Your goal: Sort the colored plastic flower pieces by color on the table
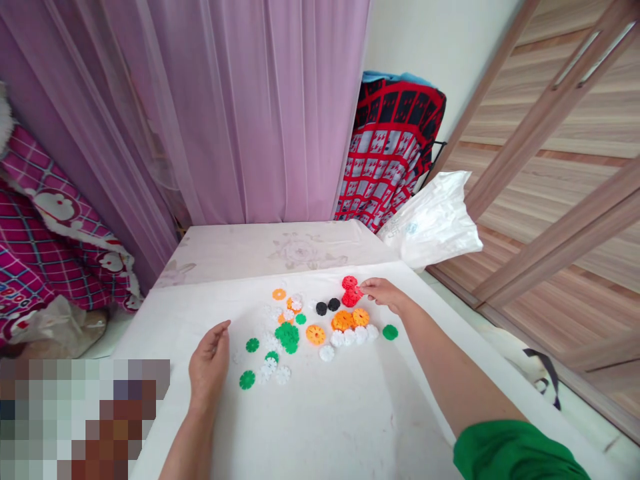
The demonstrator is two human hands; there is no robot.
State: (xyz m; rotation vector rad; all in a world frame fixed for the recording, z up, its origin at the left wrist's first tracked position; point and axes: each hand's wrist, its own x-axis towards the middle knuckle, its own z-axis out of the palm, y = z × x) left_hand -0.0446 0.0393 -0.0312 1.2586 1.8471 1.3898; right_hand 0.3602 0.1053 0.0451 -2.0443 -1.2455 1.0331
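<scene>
My right hand (383,293) reaches in from the right with thumb and fingers pinched on the edge of a red notched plastic disc (353,296), one of a small red cluster. Below the cluster lie several overlapping orange discs (343,321) and a row of white discs (350,337). Two black discs (327,306) sit to their left. My left hand (210,355) hovers or rests left of the pieces, fingers loosely bent, with nothing visible in it. Nearest to it are a green disc (253,345) and, further right, a green cluster (287,338).
A white cloth-covered table (310,427) bears the discs. Right of its far corner stands a white plastic bag (437,220). Purple curtains (260,113) hang behind, a red patterned cover (387,147) stands beside them, and a wooden wardrobe (560,187) lines the right.
</scene>
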